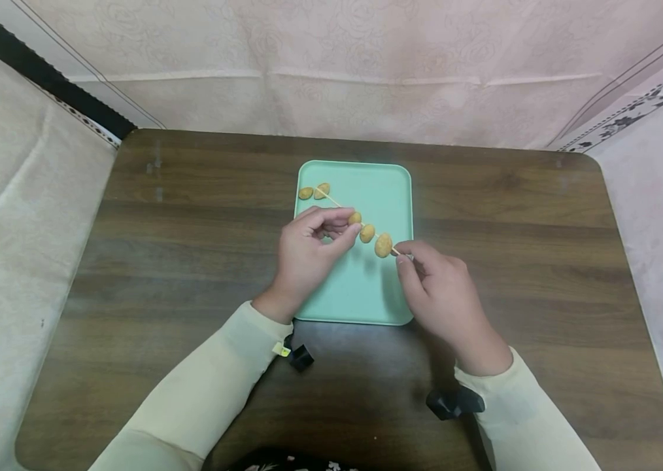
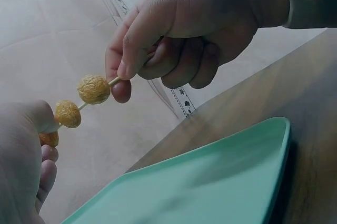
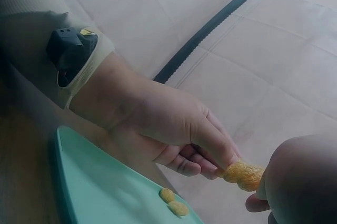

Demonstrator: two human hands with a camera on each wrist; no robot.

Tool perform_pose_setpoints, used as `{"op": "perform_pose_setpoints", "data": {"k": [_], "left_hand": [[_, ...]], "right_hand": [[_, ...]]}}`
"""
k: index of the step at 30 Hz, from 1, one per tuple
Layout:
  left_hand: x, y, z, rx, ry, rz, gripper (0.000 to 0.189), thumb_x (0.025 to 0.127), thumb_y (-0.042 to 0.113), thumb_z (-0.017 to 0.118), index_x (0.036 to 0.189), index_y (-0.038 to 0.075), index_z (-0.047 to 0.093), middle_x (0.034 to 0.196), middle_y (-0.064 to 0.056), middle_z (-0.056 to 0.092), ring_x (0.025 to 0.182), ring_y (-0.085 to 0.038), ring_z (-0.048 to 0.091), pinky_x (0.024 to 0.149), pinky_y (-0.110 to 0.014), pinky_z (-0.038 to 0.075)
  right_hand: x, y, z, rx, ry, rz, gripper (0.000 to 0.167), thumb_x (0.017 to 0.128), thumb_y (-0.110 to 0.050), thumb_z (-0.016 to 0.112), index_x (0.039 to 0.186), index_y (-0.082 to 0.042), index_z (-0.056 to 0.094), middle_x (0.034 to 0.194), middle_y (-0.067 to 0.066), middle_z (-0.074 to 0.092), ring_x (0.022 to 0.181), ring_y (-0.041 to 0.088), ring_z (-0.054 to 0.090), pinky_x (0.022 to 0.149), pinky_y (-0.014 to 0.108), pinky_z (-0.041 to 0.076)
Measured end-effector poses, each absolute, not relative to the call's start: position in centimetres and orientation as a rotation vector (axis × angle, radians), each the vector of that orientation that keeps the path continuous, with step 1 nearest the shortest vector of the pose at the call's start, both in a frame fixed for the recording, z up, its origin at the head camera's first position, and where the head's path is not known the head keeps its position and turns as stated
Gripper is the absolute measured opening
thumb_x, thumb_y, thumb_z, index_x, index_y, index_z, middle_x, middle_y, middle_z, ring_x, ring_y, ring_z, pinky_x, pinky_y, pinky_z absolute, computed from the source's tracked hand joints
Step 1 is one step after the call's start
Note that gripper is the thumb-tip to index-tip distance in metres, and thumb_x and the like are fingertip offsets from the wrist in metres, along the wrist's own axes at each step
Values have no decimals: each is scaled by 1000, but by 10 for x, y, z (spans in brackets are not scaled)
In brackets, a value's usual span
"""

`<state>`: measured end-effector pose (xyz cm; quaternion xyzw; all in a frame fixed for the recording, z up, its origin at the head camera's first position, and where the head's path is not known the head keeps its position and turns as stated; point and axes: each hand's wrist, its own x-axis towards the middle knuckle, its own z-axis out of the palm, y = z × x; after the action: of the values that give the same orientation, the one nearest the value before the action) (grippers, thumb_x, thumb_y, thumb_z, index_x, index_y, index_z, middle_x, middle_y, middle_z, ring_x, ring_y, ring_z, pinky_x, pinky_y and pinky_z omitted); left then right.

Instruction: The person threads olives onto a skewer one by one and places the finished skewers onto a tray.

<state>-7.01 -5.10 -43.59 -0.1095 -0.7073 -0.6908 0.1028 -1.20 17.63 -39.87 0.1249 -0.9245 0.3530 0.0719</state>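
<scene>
A thin wooden skewer [image 1: 334, 201] runs diagonally above the mint-green tray [image 1: 337, 301], carrying three wrinkled golden-brown balls. My left hand [image 1: 310, 252] pinches the ball [image 1: 356, 218] farthest from my right hand, between thumb and fingers. The middle ball [image 2: 68, 114] and the largest ball [image 2: 94, 89] sit along the skewer between my hands. With thumb and forefinger, my right hand [image 1: 440, 288] grips the skewer's near end, just beyond the largest ball. In the head view the skewer's far tip overlaps one of two loose golden-brown pieces [image 1: 322, 190] on the tray.
The second loose piece [image 1: 305, 193] lies at the tray's far left corner. Under the tray is a brown wood-grain table [image 1: 190, 261] with rounded corners. Pale patterned cloth [image 1: 331, 65] hangs behind it. Each wrist wears a small black camera [image 1: 301, 358].
</scene>
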Motion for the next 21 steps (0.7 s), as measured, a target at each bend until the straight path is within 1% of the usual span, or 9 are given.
{"op": "perform_pose_setpoints", "data": {"k": [3, 7, 10, 12, 13, 15, 18, 21], "left_hand": [[-70, -52, -437, -345, -2096, -2014, 25, 95, 8, 92, 119, 6, 87, 109, -9, 81, 95, -18, 79, 85, -25, 66], [-69, -54, -438, -387, -2185, -1891, 27, 95, 14, 93, 121, 9, 87, 111, -5, 82, 97, -16, 80, 87, -25, 68], [-70, -58, -439, -430, -2278, -1787, 32, 96, 18, 93, 126, 11, 86, 116, -4, 84, 99, -16, 82, 89, -27, 69], [-72, -63, -438, -450, -2366, -1689, 36, 97, 21, 92, 131, 11, 85, 121, -5, 83, 102, -18, 81, 90, -31, 69], [-75, -66, -438, -449, -2420, -1629, 38, 97, 22, 92, 134, 12, 83, 125, -5, 83, 104, -19, 81, 92, -34, 69], [-84, -76, -435, -418, -2554, -1470, 43, 98, 27, 91, 139, 15, 81, 133, -5, 80, 108, -22, 79, 94, -38, 68], [-106, -93, -431, -330, -2786, -1186, 51, 100, 33, 87, 148, 19, 75, 144, -5, 73, 121, -27, 72, 101, -46, 63], [-129, -109, -430, -248, -2992, -933, 56, 103, 34, 80, 157, 22, 67, 149, -7, 66, 130, -32, 63, 103, -49, 60]], "right_hand": [[-13, 176, -400, 371, -2812, 1071, 18, 112, -14, 65, 121, -10, 80, 61, -3, 56, 56, 13, 45, 53, 30, 43], [-16, 180, -403, 346, -2867, 1067, 20, 114, -19, 63, 122, -9, 79, 59, -3, 53, 57, 16, 47, 54, 31, 45], [-19, 184, -407, 317, -2895, 1054, 23, 115, -22, 62, 123, -8, 79, 61, -2, 58, 60, 19, 51, 57, 33, 48], [-21, 188, -411, 301, -2911, 1054, 25, 115, -23, 62, 124, -7, 78, 63, 1, 61, 61, 21, 53, 59, 35, 49], [-22, 190, -412, 294, -2915, 1054, 26, 115, -23, 62, 124, -6, 78, 67, 2, 65, 63, 21, 55, 61, 36, 50], [-24, 194, -415, 273, -2930, 1059, 27, 116, -24, 61, 125, -6, 78, 70, 4, 65, 64, 22, 55, 61, 36, 50], [-26, 200, -417, 228, -2945, 1063, 28, 116, -25, 59, 126, -7, 78, 68, 5, 60, 63, 22, 53, 59, 35, 48], [-26, 205, -417, 188, -2957, 1077, 28, 117, -26, 58, 125, -8, 78, 65, 4, 55, 61, 23, 51, 57, 34, 46]]}}
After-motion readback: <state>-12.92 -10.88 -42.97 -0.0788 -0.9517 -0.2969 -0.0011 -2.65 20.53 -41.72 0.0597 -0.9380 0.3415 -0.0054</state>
